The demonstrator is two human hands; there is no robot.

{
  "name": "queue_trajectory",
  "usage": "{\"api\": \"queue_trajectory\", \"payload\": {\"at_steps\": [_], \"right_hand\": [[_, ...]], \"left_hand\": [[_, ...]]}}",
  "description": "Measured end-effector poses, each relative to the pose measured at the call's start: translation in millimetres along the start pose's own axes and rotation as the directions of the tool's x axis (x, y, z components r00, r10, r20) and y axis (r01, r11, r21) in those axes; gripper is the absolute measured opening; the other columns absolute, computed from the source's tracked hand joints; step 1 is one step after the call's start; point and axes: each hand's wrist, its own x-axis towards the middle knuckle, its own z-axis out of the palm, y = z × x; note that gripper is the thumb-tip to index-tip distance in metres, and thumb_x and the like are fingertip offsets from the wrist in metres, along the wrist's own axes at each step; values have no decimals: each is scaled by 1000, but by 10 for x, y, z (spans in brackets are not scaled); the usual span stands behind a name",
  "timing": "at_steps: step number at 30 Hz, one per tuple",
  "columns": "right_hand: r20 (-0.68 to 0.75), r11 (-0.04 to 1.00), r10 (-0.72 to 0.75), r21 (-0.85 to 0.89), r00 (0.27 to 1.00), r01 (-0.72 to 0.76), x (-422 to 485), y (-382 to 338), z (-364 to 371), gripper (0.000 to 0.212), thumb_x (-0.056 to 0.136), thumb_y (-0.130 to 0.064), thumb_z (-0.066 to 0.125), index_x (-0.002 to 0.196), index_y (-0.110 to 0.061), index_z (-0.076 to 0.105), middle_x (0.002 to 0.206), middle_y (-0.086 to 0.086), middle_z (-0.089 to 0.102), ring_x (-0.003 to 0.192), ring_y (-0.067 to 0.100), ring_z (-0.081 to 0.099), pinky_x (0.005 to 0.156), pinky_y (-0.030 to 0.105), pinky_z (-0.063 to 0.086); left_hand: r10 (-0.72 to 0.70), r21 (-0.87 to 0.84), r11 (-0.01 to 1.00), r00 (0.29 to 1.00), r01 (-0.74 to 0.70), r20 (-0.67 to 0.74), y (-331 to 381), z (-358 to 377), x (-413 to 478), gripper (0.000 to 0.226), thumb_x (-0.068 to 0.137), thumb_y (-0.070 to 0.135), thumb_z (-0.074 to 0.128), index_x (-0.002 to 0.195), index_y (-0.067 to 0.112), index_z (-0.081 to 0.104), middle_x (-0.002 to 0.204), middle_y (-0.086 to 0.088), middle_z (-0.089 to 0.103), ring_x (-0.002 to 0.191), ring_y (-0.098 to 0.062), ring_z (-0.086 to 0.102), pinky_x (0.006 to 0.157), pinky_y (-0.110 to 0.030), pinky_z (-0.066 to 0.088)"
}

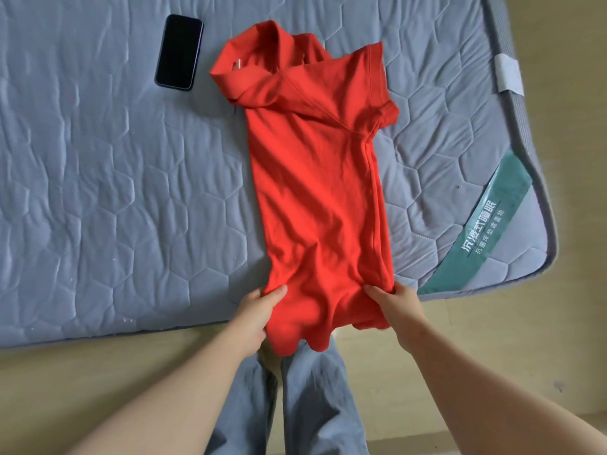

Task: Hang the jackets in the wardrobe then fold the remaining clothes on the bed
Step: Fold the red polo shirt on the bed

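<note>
With the left hand (254, 310) and right hand (395, 305) each pinching a hem corner of the red polo shirt (315, 178) lying lengthwise on the mattress (98, 192), uneven lifting would likely undo the folded-in sleeves.

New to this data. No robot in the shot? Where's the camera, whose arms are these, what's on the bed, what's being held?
No machine: a person works bare-handed. One picture only, from a wide-angle camera worn on the head and looking down, so the arms enter from the bottom edge. The surface is a grey quilted mattress. On it lies a red collared shirt, narrowed lengthwise, collar at the far end, one sleeve laid across it. A dark phone lies left of the collar, not touching the shirt. The left hand and right hand each pinch the shirt's near hem, which hangs over the mattress edge.
</note>
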Motion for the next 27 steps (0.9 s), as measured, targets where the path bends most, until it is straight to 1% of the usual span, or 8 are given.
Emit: {"api": "queue_trajectory", "payload": {"at_steps": [1, 4, 9, 13, 16, 20, 25, 27], "right_hand": [[6, 1000, -4, 5, 1000, 4, -29, -18, 1, 15, 87, -18, 63, 94, -6, 58, 74, 15, 64, 51, 30, 64, 43, 29, 48], [-28, 998, -68, 13, 997, 68, -119, -113, -4, 19, 88, -20, 61, 100, -6, 60, 81, 8, 66, 75, 28, 66, 72, 40, 56], [16, 994, -108, -5, 994, 108, -440, -243, -31, 17, 85, -13, 63, 102, -8, 60, 94, 13, 65, 89, 29, 64, 86, 43, 53], [49, 997, -77, -21, 996, 79, -768, -197, -45, 9, 85, -10, 65, 94, -8, 62, 93, 15, 66, 85, 28, 63, 86, 44, 53], [114, 998, -31, -43, 993, 36, -1044, -109, -30, 17, 84, -6, 65, 100, 0, 65, 92, 17, 66, 82, 26, 61, 84, 43, 52], [169, 998, 48, -42, 984, -42, -1350, 51, 21, 20, 85, -3, 64, 104, 4, 63, 78, 11, 63, 67, 23, 58, 71, 35, 51], [142, 987, 29, 151, 989, -51, -1450, -150, 48, 7, 83, -1, 65, 88, -3, 61, 69, 10, 59, 59, 21, 53, 58, 30, 46], [137, 959, 38, 275, 990, -75, -1311, -395, 57, 6, 83, -5, 66, 86, -6, 60, 72, 10, 60, 61, 22, 55, 56, 29, 48]], "left_hand": [[-2, 14, 1000, 1000, 2, 14, 38, -6, -24, 7, 92, 14, 57, 95, 20, 59, 86, -1, 67, 73, -13, 63, 61, -27, 51], [17, 176, 984, 997, -32, 82, 169, -33, -165, 10, 91, 14, 59, 94, 21, 53, 94, 0, 65, 78, -13, 61, 62, -27, 48], [215, 450, 870, 976, -202, 24, 266, -121, -452, 15, 89, 11, 61, 96, 20, 51, 101, -7, 62, 90, -22, 60, 83, -33, 49], [231, 474, 860, 972, -190, -29, 203, -289, -800, 24, 88, 9, 62, 110, 11, 53, 103, -9, 62, 90, -22, 59, 80, -29, 48], [174, 451, 883, 983, -131, -54, 124, -474, -1081, 24, 88, 9, 62, 110, 8, 54, 106, -14, 63, 86, -24, 60, 77, -31, 49], [78, 366, 929, 996, -55, -48, 22, -636, -1359, 25, 90, 4, 58, 115, -1, 57, 87, -14, 63, 70, -22, 58, 68, -30, 48], [107, 237, 968, 991, -86, -76, 381, -642, -1355, 21, 91, 8, 57, 111, 2, 58, 80, -12, 62, 65, -22, 60, 64, -30, 49], [113, 141, 985, 989, -100, -90, 678, -572, -1280, 17, 91, 12, 57, 105, 4, 58, 79, -13, 62, 53, -20, 61, 50, -24, 51]]}}
